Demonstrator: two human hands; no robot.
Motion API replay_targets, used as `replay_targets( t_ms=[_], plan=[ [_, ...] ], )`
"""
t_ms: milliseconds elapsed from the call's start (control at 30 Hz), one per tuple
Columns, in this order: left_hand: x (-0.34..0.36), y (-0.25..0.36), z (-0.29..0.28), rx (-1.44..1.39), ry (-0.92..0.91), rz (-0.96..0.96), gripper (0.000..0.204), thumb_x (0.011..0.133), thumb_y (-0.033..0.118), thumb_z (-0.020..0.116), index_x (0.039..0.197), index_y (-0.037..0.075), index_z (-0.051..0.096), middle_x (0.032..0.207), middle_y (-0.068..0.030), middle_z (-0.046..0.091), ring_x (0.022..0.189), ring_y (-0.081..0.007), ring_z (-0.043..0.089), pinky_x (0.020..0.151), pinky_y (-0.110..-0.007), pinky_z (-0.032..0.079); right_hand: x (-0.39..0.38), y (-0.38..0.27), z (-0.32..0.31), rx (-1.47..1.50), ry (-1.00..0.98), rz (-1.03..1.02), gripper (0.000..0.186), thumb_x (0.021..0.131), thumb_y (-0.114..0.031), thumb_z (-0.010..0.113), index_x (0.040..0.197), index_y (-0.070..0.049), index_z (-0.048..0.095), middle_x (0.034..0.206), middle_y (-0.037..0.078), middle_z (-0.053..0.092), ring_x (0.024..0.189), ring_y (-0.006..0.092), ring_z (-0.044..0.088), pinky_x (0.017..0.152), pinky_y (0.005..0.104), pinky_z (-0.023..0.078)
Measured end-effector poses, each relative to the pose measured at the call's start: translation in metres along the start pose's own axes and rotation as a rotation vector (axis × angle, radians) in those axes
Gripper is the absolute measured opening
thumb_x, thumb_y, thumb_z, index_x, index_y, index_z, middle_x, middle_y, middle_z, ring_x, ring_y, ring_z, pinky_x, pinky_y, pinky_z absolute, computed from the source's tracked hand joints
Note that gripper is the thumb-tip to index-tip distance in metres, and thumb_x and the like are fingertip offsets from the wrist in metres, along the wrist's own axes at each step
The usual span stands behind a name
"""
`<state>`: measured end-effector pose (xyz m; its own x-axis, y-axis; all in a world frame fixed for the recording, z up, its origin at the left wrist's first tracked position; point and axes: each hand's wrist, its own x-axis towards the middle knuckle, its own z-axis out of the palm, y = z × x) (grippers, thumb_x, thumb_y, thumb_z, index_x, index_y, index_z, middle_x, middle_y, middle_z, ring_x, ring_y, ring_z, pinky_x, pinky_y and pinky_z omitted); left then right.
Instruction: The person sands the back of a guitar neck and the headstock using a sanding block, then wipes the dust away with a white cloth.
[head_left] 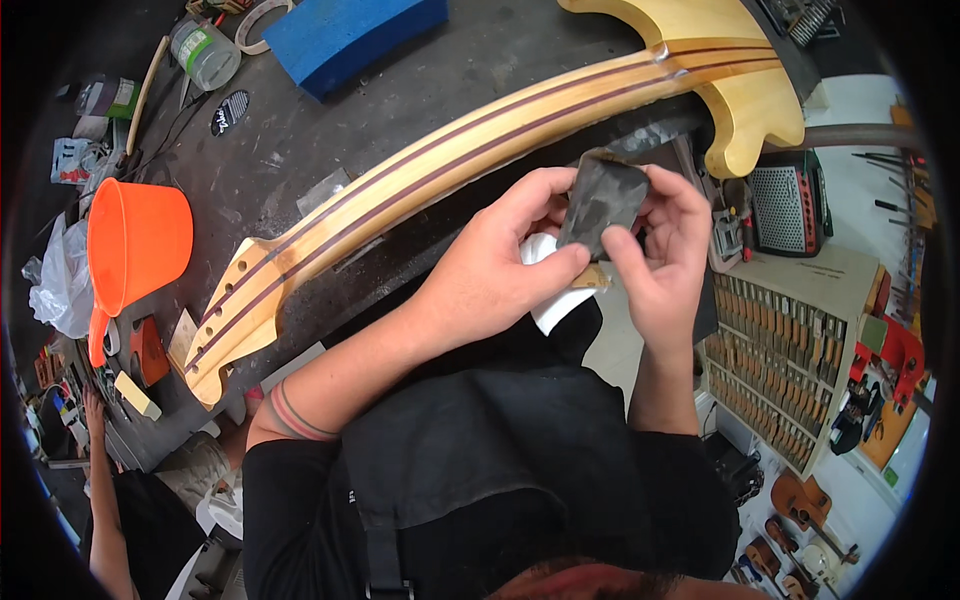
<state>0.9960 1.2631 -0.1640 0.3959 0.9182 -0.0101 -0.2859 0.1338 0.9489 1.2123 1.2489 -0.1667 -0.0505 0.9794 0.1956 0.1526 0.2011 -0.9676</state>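
Both my hands are raised over the bench's near edge with a dark grey sheet, which looks like sandpaper (606, 203), between them. My left hand (505, 258) pinches its left side, thumb on the face. From the right, my right hand (668, 245) grips it with thumb and fingers. Below my left thumb hangs a white cloth or paper towel (562, 306), held in the left hand; a tan edge shows beside it. Just beyond my hands lies a pale wooden bass guitar (470, 133), its neck dark-striped, its headstock at lower left and body at upper right.
The dark bench (285, 135) carries a blue block (350, 40), an orange dipper (138, 240), a jar (206, 55) and a plastic bag (62, 280). A file rack (775, 350) and a speaker box (787, 205) stand right. Another person's arm (104, 500) shows lower left.
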Motion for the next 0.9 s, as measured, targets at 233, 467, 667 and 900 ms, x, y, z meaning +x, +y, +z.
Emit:
replay_targets(
  t_ms=[233, 467, 667, 900],
  plan=[
    [-0.006, 0.003, -0.003, -0.019, -0.089, -0.073, 0.074, 0.097, -0.009, 0.073, 0.165, 0.002, 0.045, 0.136, -0.0143, 0.072, 0.129, -0.0216, 0.070, 0.112, -0.039, 0.056, 0.003, -0.011, -0.006, 0.325, 0.089, 0.055, 0.059, 0.106, 0.006, 0.069, 0.160, -0.002, 0.047, 0.146, 0.015, 0.061, 0.132, 0.0209, 0.063, 0.116, 0.0369, 0.050],
    [-0.002, 0.009, -0.009, -0.180, -0.098, -0.118, 0.077, 0.098, -0.010, 0.073, 0.168, 0.001, 0.043, 0.142, -0.0179, 0.073, 0.129, -0.0196, 0.070, 0.108, -0.036, 0.058, -0.001, -0.009, -0.004, 0.283, -0.008, 0.053, 0.050, 0.104, 0.008, 0.076, 0.149, -0.002, 0.057, 0.127, 0.005, 0.064, 0.111, 0.0104, 0.063, 0.096, 0.0284, 0.053],
    [0.001, 0.015, -0.007, -0.214, -0.084, -0.160, 0.070, 0.105, 0.000, 0.076, 0.168, -0.002, 0.046, 0.140, -0.0169, 0.075, 0.127, -0.0204, 0.072, 0.108, -0.036, 0.059, -0.002, -0.010, -0.004, 0.277, -0.024, 0.072, 0.049, 0.103, 0.008, 0.076, 0.148, -0.003, 0.058, 0.126, 0.003, 0.064, 0.109, 0.0096, 0.062, 0.093, 0.0268, 0.051],
    [-0.002, 0.006, -0.003, -0.251, -0.068, -0.160, 0.067, 0.106, 0.003, 0.077, 0.166, -0.002, 0.048, 0.136, -0.0164, 0.077, 0.122, -0.0198, 0.074, 0.105, -0.036, 0.060, -0.002, -0.005, -0.008, 0.267, 0.035, 0.092, 0.051, 0.103, 0.006, 0.078, 0.148, -0.004, 0.058, 0.128, 0.004, 0.065, 0.114, 0.0112, 0.062, 0.098, 0.0273, 0.052]
  ],
)
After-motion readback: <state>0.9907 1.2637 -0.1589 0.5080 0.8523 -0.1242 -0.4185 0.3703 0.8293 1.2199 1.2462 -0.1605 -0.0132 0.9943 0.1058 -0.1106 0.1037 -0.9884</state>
